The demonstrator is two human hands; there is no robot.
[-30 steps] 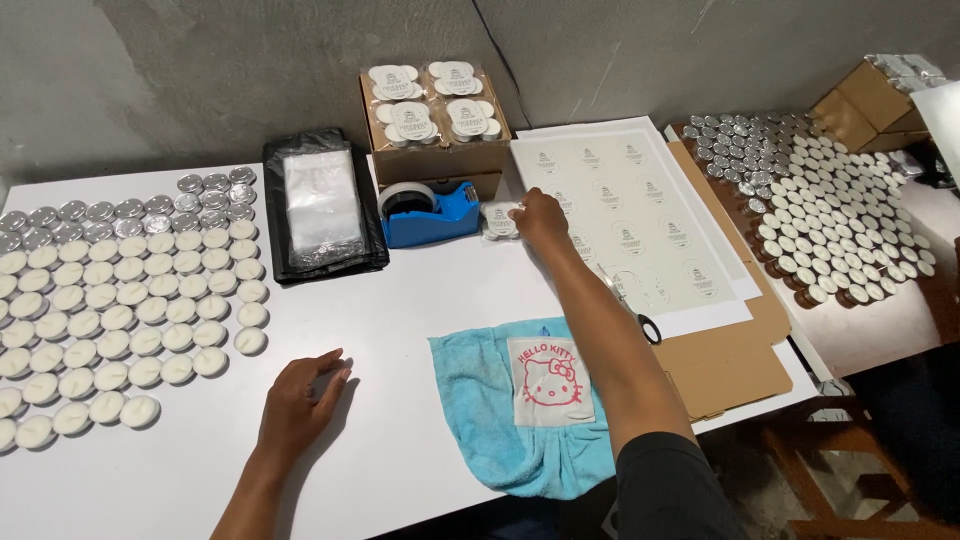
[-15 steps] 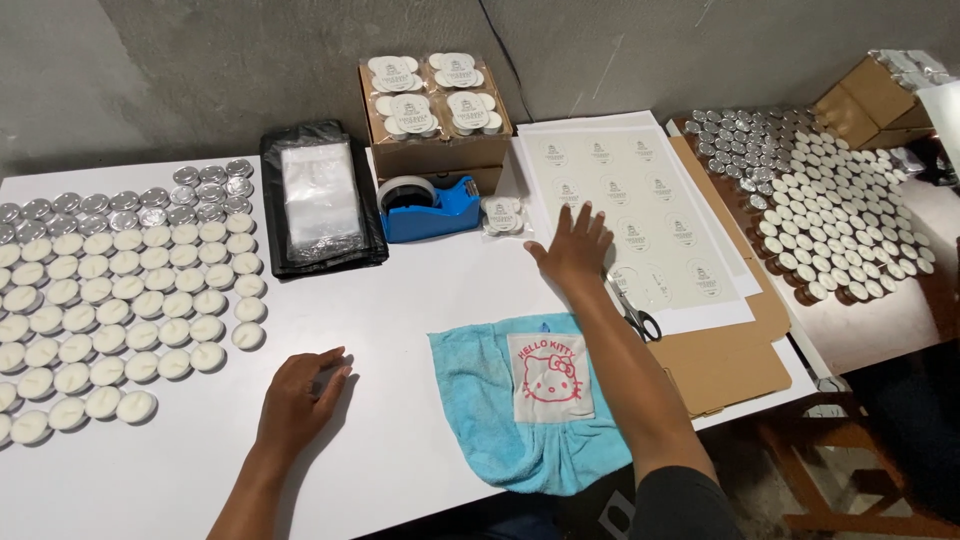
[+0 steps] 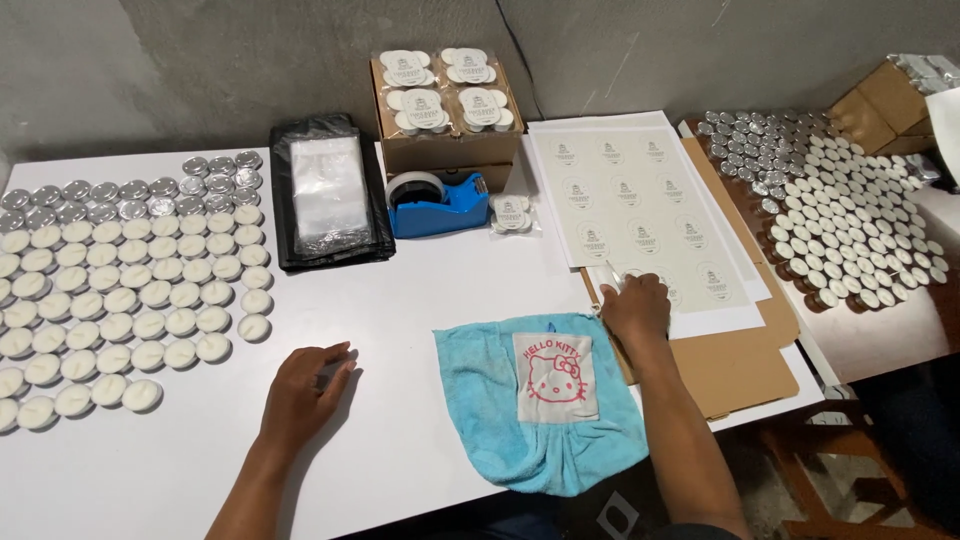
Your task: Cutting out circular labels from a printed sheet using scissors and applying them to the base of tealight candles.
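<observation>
Blue towel [image 3: 500, 400], right hand [image 3: 636, 305] gripping scissors [image 3: 611, 277], left hand [image 3: 305, 385] flat

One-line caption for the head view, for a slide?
Right hand grips scissors by the label sheet; left hand rests flat on the white table.

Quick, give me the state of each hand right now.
Left hand: open, flat on the white table, holding nothing.
Right hand: fingers curled over the scissors at the edge of the label sheet; cannot tell whether the grip has closed.
</observation>
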